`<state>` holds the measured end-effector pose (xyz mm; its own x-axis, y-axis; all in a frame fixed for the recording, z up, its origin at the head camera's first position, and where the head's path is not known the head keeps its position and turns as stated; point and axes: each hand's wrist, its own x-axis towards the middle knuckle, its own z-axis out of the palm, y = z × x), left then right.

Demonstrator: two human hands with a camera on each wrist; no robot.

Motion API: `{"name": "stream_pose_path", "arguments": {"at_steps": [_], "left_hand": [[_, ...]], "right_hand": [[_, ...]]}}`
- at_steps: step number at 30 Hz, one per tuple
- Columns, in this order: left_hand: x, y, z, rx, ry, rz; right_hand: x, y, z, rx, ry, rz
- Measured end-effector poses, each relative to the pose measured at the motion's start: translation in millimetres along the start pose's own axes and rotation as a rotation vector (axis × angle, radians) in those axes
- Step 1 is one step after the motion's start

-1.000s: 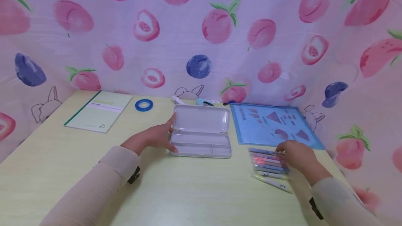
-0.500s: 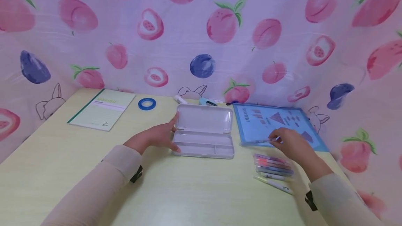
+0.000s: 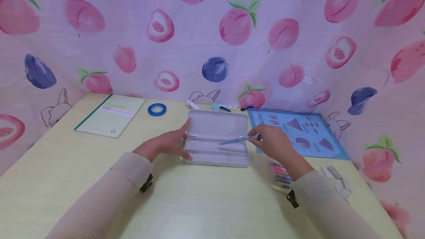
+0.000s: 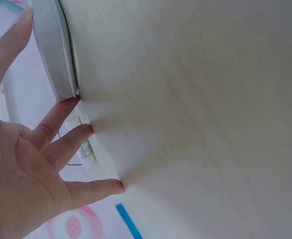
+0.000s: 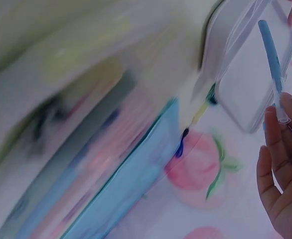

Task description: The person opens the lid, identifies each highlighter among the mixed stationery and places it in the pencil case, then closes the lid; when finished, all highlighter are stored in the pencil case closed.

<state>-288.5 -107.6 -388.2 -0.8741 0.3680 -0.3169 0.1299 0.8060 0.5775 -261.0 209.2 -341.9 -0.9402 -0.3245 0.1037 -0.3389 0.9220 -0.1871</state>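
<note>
A pale grey pencil case (image 3: 209, 156) lies on the table with its lid raised and compartments facing up. My left hand (image 3: 168, 145) rests at its left end, thumb at the front corner. In the left wrist view those fingers are spread and straight, touching the case's edge (image 4: 56, 55). My right hand (image 3: 273, 141) pinches a light blue pen (image 3: 232, 141) by one end, between thumb and fingertips. The pen is tilted over the rear compartment, and the right wrist view shows its clear end (image 5: 280, 107) at the fingers. Several colored pens (image 3: 280, 170) lie partly hidden below my right forearm.
A blue folder (image 3: 295, 132) with printed shapes lies behind my right hand. Small white and grey blocks (image 3: 337, 180) sit right of that sleeve. Left stand a notebook (image 3: 109, 116) and blue tape roll (image 3: 157, 110). Behind the case are a white tube (image 3: 191, 104) and light blue item (image 3: 220, 107).
My right hand picked the blue pen from the row, lifted it and carried it left over the case. The left hand stays at the case. White blocks now show beside the right sleeve.
</note>
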Motion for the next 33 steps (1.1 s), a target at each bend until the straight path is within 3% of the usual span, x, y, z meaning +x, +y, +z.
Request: {"name": "stream_pose_path", "arguments": {"at_steps": [7, 19, 33], "left_hand": [[2.7, -2.3, 2.9, -0.012, 0.0, 0.004], [-0.2, 0.4, 1.0, -0.01, -0.003, 0.0], [-1.8, -1.0, -1.2, -0.022, -0.012, 0.017]], "right_hand": [[23, -30, 23, 0.122, -0.104, 0.032], [32, -62, 48, 0.135, -0.16, 0.001], [27, -62, 52, 0.116, -0.241, -0.025]]}}
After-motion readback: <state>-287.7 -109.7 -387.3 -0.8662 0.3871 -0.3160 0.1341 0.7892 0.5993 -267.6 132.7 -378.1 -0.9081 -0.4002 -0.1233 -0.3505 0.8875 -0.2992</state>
